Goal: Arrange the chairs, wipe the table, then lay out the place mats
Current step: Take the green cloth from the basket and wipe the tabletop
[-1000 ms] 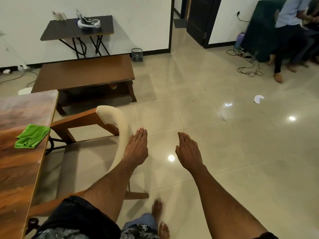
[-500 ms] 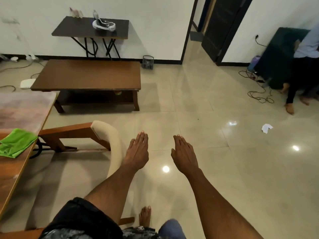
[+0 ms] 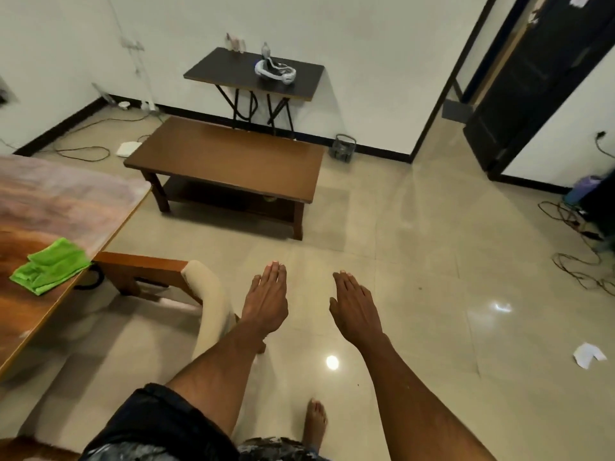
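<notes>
Wooden tabletop [image 3: 50, 207] fills the left edge of the view, its long edge running from near-left away toward the far wall. Low brown coffee table [image 3: 229, 154] stands well apart on the floor ahead, and a small dark side table [image 3: 233, 69] sits against the wall behind it.

Chair [image 3: 146, 271]: wooden frame, cream padded back [image 3: 209, 301]. Seat end is tucked toward the tabletop edge; the back faces out into the room, toward the person. The curved back's long axis runs roughly parallel to the tabletop edge.

Green cloth [image 3: 50, 266], folded, lies on the tabletop close to its near edge, just beside the chair's frame. No place mats in view.

Left hand [image 3: 266, 301]: fingers straight and together, palm down, holding nothing, just right of the chair back; contact cannot be told. Right hand [image 3: 356, 307]: likewise flat and empty, farther right over bare floor.

Judgement: chair lies left of both hands, left hand nearer. Chair step looks about done; the cloth lies further left, so wiping likely follows.
</notes>
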The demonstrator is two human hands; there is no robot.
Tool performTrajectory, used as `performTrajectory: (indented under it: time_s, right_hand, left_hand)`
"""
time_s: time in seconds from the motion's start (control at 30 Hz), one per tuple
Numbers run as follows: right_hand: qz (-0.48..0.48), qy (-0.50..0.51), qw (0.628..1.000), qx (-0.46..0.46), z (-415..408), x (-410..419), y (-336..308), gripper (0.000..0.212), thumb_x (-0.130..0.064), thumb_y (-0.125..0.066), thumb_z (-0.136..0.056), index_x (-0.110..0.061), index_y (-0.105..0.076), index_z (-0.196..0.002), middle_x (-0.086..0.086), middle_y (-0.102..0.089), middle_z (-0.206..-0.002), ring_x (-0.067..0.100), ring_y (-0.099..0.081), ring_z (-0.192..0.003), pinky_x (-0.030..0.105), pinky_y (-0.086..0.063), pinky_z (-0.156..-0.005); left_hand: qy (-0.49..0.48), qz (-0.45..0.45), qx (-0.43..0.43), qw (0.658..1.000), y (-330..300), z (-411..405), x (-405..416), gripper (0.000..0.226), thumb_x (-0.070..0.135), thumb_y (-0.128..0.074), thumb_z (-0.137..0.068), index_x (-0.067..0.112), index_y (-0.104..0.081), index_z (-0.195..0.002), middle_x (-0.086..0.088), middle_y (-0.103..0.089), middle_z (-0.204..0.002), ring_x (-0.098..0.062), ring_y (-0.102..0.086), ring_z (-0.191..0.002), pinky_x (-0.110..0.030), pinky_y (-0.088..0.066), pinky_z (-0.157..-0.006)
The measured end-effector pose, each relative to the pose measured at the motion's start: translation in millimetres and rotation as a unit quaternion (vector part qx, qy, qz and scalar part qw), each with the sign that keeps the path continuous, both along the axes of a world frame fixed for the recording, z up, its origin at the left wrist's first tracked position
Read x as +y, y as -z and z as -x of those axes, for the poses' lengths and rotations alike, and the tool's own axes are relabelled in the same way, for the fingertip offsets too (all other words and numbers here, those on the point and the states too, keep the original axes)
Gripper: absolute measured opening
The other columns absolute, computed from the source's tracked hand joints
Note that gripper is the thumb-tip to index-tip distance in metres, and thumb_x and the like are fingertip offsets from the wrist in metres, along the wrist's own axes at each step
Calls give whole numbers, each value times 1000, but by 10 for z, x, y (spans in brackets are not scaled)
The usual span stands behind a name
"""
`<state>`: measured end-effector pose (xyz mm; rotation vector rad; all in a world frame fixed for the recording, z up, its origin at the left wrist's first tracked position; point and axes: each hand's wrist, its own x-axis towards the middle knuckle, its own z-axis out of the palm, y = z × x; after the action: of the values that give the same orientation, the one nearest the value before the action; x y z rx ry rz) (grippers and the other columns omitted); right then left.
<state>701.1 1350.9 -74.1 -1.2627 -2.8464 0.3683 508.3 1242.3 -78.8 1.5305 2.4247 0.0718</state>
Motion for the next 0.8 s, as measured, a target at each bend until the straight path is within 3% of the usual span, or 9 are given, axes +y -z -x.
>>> performTrajectory:
  time_s: [0.2, 0.37, 0.8]
  right_hand:
    - [-9, -74, 997, -12, 393, 957, -187, 59, -26, -41, -112, -10, -22, -166, 12, -22, -175, 26, -20, -163, 42, -23, -130]
    - [6, -123, 992, -2, 900, 1411, -145, 59, -27, -39, -112, -10, -23, -166, 11, -20, -176, 25, -18, -164, 41, -21, -129]
    - [36, -206, 977, -39, 2317, 2443, 76, 61, -30, -37, -113, -11, -18, -168, 9, -16, -177, 23, -14, -165, 41, -19, -131]
  left_hand:
    - [-83, -28, 3, 996, -159, 193, 623, 73, 14, -38, -108, 5, 2, -169, -13, 5, -178, -27, 1, -166, -42, -9, -132]
    - [-131, 3, -2, 991, -111, 371, 851, 74, 11, -37, -107, 5, 4, -168, -14, 6, -178, -27, 2, -166, -42, -8, -132]
    - [-219, 39, -22, 975, 136, 1676, 1640, 73, 13, -35, -106, 4, 3, -168, -16, 6, -177, -28, 2, -166, -44, -9, -134]
